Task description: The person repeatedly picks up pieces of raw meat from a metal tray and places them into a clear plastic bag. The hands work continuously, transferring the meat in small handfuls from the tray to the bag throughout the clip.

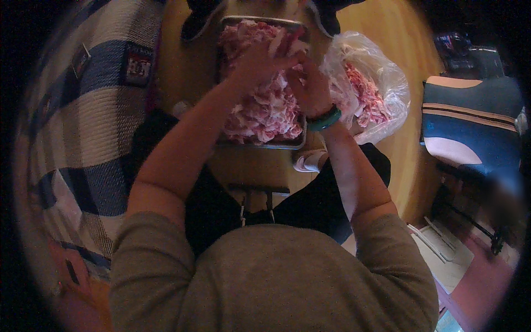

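Observation:
A rectangular metal tray (265, 146) in front of me is heaped with raw pinkish meat pieces (265, 112). Over the upper part of the heap, my left hand (259, 62) reaches in from the left with fingers stretched toward the right. My right hand (311, 83) meets it at the tray's right side, fingers bent and a green bangle (325, 119) round the wrist. Blur and dim light hide whether either hand grips a piece. To the right of my right hand lies an opened clear plastic bag (394, 91) with thin red-and-white meat strips (369, 97) in it.
Tray and bag are on a light wooden surface (408, 50). Beyond the tray, someone's dark-clothed legs (327, 16) show. A checked fabric cover (95, 108) lies at the left. At the right stands a dark blue padded seat (464, 120) with pale stripes.

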